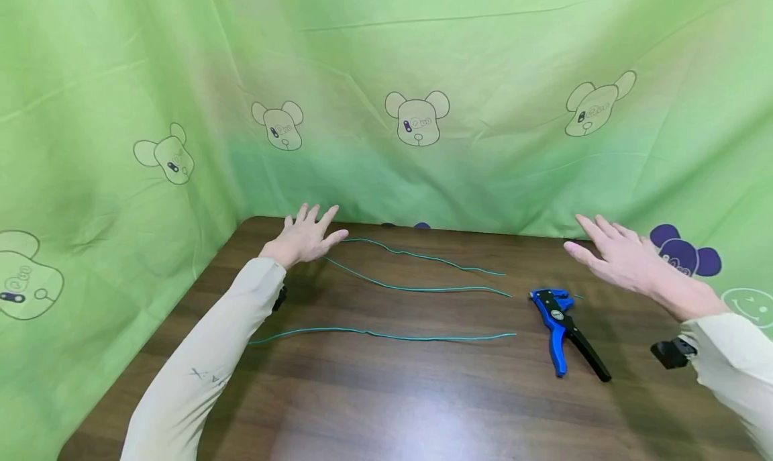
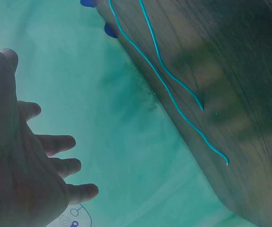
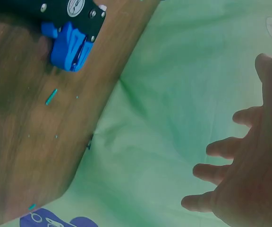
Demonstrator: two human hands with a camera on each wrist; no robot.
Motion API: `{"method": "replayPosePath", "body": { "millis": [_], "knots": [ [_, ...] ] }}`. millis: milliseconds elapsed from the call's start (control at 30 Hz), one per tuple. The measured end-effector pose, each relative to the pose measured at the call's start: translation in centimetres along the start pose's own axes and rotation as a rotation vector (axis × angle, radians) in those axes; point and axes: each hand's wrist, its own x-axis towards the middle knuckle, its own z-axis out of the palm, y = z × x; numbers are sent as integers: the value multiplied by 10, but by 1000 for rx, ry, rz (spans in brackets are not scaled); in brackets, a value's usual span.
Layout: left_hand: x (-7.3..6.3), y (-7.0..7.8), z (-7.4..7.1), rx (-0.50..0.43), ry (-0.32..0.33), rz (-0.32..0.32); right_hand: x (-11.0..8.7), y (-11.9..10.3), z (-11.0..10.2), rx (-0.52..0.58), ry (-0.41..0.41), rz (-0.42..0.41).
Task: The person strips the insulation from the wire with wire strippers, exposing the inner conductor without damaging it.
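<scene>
My left hand [image 1: 304, 238] is spread with nothing in it, raised over the far left of the table by the ends of two green wires. My right hand [image 1: 625, 260] holds nothing either, its fingers extended above the far right. The farthest wire [image 1: 417, 254] and the middle wire [image 1: 417, 289] run side by side across the table; in the left wrist view one wire tip [image 2: 226, 161] shows a bare end. Closer in lies a third wire [image 1: 386, 335], its left part passing behind my sleeve. A blue and black wire stripper [image 1: 558, 323] rests below and left of my right hand.
Small cut green pieces [image 3: 51, 97] and specks lie on the brown wooden table [image 1: 374, 394] beside the stripper. Green cloth [image 1: 483, 179] printed with bear faces hangs behind and to the left. Dark wrist cameras [image 1: 673, 352] sit at the cuffs.
</scene>
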Motion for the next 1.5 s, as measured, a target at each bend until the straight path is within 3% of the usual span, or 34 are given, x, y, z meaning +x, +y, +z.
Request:
{"method": "replayPosePath", "body": {
  "millis": [167,467,833,1167,1500],
  "knots": [
    [-1,2,4,-7,13,9,-1,-3,6,50,52,-51],
    [-1,12,12,-30,46,27,-9,-11,14,151,25,-30],
    [-1,25,25,-60,80,59,-15,-13,28,221,119,-76],
    [-6,33,38,-109,121,96,-20,-22,45,309,109,-60],
    [-7,49,47,-157,134,121,-27,-25,56,276,28,27]
  ]
}}
